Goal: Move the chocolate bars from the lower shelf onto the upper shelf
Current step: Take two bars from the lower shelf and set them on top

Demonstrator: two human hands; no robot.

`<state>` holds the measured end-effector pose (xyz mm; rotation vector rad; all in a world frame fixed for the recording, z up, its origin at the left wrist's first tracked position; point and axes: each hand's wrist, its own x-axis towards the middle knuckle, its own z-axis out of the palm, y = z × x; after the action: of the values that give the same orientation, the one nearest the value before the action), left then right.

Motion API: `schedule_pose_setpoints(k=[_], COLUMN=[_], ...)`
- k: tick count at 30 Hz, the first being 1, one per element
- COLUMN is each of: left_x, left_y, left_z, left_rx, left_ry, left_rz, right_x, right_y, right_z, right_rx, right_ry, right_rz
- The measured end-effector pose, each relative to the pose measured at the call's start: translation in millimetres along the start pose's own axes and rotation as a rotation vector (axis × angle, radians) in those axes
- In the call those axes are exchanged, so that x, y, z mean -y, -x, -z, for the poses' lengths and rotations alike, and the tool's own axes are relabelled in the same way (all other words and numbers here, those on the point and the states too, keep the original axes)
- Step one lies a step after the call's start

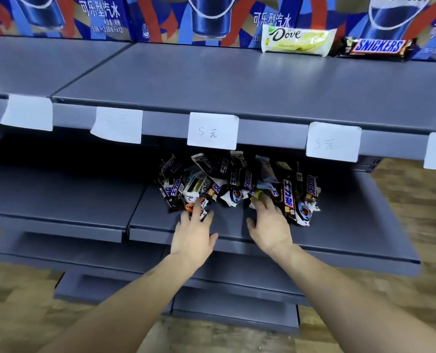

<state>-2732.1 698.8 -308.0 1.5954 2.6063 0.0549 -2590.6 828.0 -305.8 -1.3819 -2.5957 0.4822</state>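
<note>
A heap of chocolate bars (239, 182), dark Snickers and white Dove wrappers, lies on the grey lower shelf (352, 225), partly hidden under the upper shelf's front edge. My left hand (195, 230) reaches to the heap's left front, fingertips touching a white and orange wrapper (190, 200). My right hand (270, 222) reaches to the heap's middle, fingers spread and touching a yellowish wrapper end (259, 194). On the grey upper shelf (186, 82), at the back right, a pale yellow Dove bar (298, 40) and a Snickers bar (377, 48) lie side by side.
Blue and red soda cartons (104, 19) line the back of the upper shelf. White price tags (211, 131) hang from its front edge. More grey shelves (237, 309) step out below, above a wood-pattern floor (15, 301).
</note>
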Motion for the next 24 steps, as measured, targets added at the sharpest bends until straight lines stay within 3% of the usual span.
schedule_pose_setpoints(k=[8,14,17,24], left_x=[-17,-16,3,41], left_y=[10,10,2,-17], left_z=[1,3,9,24], left_rx=[-0.038,-0.074,-0.085,0.09], left_ry=[-0.022,0.118,0.098,-0.003], left_rz=[-0.13,-0.301,-0.267,-0.233], right_x=[7,13,13,5], right_y=[29,51,50,37], right_z=[-6,-3,1,14], right_rx=[-0.205,-0.199,-0.135,0.119], right_ry=[-0.179,-0.133,-0.157,-0.223], right_rz=[-0.064,-0.163,-0.184,-0.261])
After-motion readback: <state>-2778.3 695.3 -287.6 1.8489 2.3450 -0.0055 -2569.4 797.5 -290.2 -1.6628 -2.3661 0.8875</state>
